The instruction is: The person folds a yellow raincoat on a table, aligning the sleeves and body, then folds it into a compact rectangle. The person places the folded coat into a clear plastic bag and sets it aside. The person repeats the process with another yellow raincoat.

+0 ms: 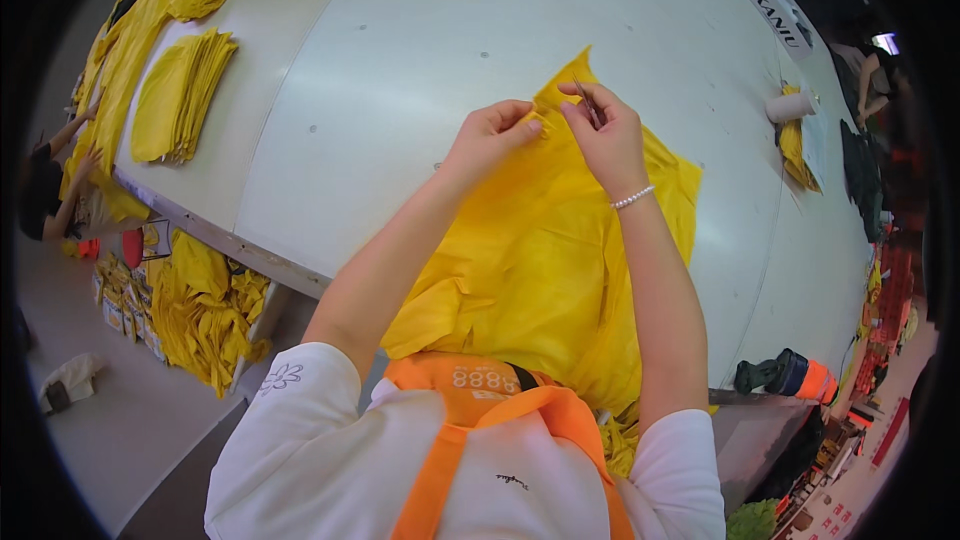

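A yellow garment (530, 260) lies spread over the table in front of me and hangs down over the near edge toward my lap. My left hand (497, 135) is closed, its thumb and fingers pinching the cloth near its far end. Close by on the right, my right hand (607, 140) is closed around small dark thread snips (588, 103), whose tips point up and away. The snips sit just over the far corner of the cloth; whether the blades touch it I cannot tell.
The pale table (380, 70) bears folded yellow garments (182, 95) at left and a white thread cone (791, 107) at right. A dark and orange bundle (790, 377) lies at the near right edge. A co-worker's hands (85, 165) handle yellow cloth at far left. Yellow cloth (205, 310) is heaped below.
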